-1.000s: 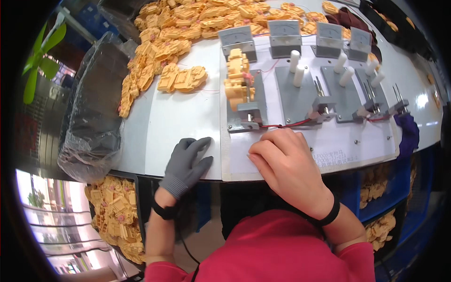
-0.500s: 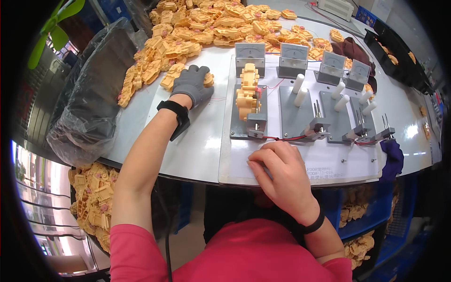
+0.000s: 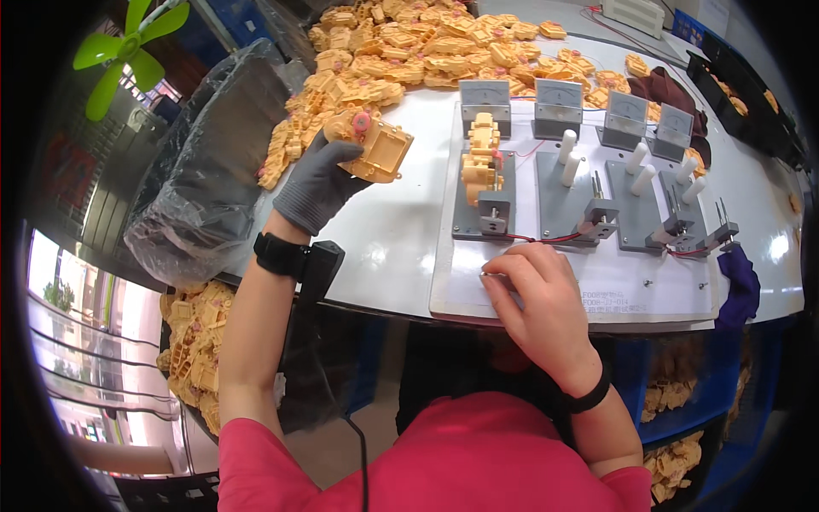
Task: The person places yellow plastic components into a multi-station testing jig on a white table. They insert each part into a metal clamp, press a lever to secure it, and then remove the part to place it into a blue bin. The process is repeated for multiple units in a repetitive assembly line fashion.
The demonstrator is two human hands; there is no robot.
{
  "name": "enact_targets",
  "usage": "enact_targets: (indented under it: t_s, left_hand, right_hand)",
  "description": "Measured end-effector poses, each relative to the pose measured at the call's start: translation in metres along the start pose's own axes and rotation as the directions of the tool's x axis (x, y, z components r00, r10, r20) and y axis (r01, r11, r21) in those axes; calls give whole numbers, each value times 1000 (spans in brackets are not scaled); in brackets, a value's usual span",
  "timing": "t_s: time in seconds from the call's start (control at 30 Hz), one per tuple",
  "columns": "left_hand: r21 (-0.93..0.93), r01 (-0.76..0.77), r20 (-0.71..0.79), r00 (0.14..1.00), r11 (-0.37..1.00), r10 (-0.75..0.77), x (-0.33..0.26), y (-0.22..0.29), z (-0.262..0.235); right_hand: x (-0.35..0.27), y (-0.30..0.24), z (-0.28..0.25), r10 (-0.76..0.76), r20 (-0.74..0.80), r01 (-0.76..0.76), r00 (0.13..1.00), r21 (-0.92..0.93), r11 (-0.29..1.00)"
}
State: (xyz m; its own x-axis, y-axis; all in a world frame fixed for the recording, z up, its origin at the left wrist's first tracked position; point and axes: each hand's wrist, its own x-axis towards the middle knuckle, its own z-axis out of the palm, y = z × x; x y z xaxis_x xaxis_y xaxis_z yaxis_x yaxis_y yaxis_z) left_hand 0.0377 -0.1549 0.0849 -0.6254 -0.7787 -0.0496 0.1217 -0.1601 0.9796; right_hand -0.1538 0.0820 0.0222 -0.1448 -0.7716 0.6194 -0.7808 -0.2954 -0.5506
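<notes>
My left hand [image 3: 317, 183], in a grey glove, is raised over the left part of the table. Its fingers grip a yellow plastic housing [image 3: 386, 154] with a pink round part, and its hollow side shows. My right hand [image 3: 537, 294], bare, rests at the front edge of the white board [image 3: 461, 290]. Its fingers are curled, with thumb and forefinger tips together; whatever they pinch, if anything, is too small to make out. Beyond it, another yellow housing [image 3: 482, 162] stands upright on the leftmost grey test fixture [image 3: 465, 224], beside a metal block with red and black wires.
Similar grey fixtures [image 3: 559, 200] with white pegs continue rightward, with several dial meters [image 3: 559, 104] behind. A large heap of yellow housings [image 3: 426, 55] covers the table's back. A plastic-lined bin [image 3: 205, 171] stands left, a black tray [image 3: 734, 94] far right. Purple cloth [image 3: 738, 286] hangs at the edge.
My left hand has lifted a yellow housing off the table and turned it up into view. My right hand stays at the board's front edge. The whole view has shifted slightly.
</notes>
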Motion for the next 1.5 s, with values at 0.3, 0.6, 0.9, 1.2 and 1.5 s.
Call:
enact_targets:
  t_s: [0.3, 0.6, 0.9, 1.2, 1.5]
  left_hand:
    - [-132, -66, 177, 980, 989, 89, -44, 22, 24]
    - [-417, 120, 312, 950, 901, 18, -44, 27, 53]
    - [-432, 230, 155, 972, 872, -179, -2, 33, 79]
    - [-388, 288, 144, 957, 876, -251, 28, 32, 75]
    - [206, -78, 291, 957, 975, 15, 43, 22, 76]
  right_hand:
    - [-20, 11, -32, 105, -312, 1, 944, 323, 946]
    - [-18, 33, -44, 313, -315, -217, 896, 303, 928]
    - [-18, 34, -51, 382, -198, -279, 903, 406, 870]
    - [-19, 34, -53, 348, -202, -241, 915, 418, 876]
    - [-19, 34, -56, 335, -188, -229, 923, 431, 873]
